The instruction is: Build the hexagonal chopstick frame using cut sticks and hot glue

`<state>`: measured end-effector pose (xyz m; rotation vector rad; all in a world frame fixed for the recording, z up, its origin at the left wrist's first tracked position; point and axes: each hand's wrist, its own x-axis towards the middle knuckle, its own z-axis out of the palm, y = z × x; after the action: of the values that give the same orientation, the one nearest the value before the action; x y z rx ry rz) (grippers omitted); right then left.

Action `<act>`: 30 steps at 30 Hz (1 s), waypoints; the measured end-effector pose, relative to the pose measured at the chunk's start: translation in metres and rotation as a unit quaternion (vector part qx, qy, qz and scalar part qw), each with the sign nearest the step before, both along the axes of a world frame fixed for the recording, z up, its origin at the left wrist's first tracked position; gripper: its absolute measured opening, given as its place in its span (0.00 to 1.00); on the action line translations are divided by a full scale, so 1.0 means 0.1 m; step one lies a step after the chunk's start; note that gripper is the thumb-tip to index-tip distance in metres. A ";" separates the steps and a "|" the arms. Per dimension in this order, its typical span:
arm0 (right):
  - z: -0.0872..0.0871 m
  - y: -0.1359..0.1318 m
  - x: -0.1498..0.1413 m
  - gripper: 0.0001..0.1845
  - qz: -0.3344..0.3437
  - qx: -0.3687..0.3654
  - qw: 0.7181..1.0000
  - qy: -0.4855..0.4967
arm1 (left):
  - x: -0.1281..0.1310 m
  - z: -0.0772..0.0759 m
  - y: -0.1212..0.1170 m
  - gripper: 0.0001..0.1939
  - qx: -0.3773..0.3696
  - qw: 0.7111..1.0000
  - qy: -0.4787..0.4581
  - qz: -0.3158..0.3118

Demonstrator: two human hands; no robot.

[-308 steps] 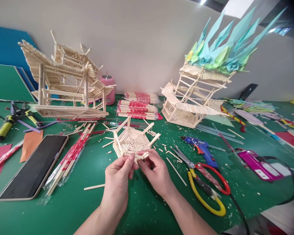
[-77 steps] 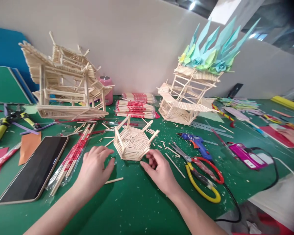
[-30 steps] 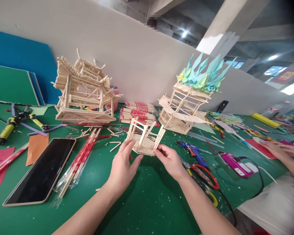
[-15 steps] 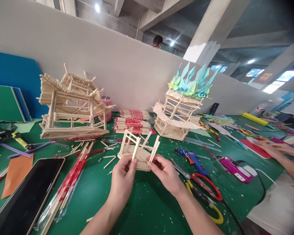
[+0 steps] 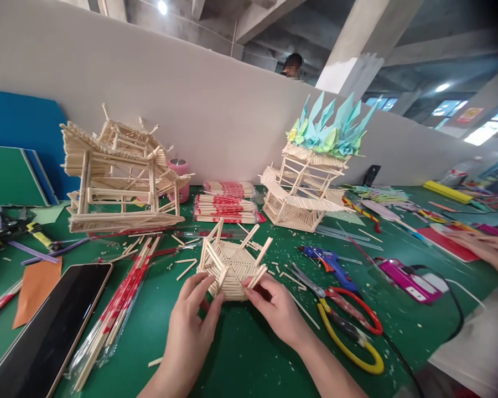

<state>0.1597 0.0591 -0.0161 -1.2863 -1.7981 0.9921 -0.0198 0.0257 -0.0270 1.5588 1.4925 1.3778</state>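
Your left hand (image 5: 190, 318) just loosened, now spread beside the pale hexagonal wooden-stick frame (image 5: 233, 255). Looks like only your right hand (image 5: 276, 307) is pinching it, so that's your anchor.

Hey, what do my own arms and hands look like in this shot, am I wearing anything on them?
Your left hand and right hand are ungloved, with no ring visible on the fingers. Both forearms are bare where they show, without sleeve, watch or bracelet in view.
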 end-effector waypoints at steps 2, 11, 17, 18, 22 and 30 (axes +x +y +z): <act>-0.03 -0.03 0.01 0.10 0.006 0.001 1.000 -0.006 | -0.05 0.07 -0.09 0.07 0.104 0.988 0.102 0.045; -0.12 -0.06 0.01 0.09 -0.005 0.040 0.999 -0.021 | 0.28 0.48 0.07 0.15 0.296 0.787 0.541 -0.014; -0.11 -0.08 0.01 0.08 -0.014 0.062 0.998 0.001 | 0.36 0.56 0.15 0.15 0.266 0.770 0.577 -0.057; -0.10 -0.08 0.01 0.09 -0.012 0.064 0.998 0.004 | 0.35 0.57 0.15 0.15 0.264 0.772 0.575 -0.062; -0.07 -0.08 0.02 0.12 -0.013 0.063 0.998 0.011 | 0.33 0.56 0.17 0.15 0.263 0.780 0.563 -0.077; -0.10 -0.07 0.02 0.10 -0.012 0.053 0.998 0.008 | 0.27 0.47 0.13 0.12 0.275 0.853 0.437 -0.075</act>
<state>0.1620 0.0522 -0.0261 -1.2295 -1.7947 0.8793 0.0068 0.0384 0.0197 2.8755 1.4189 1.0805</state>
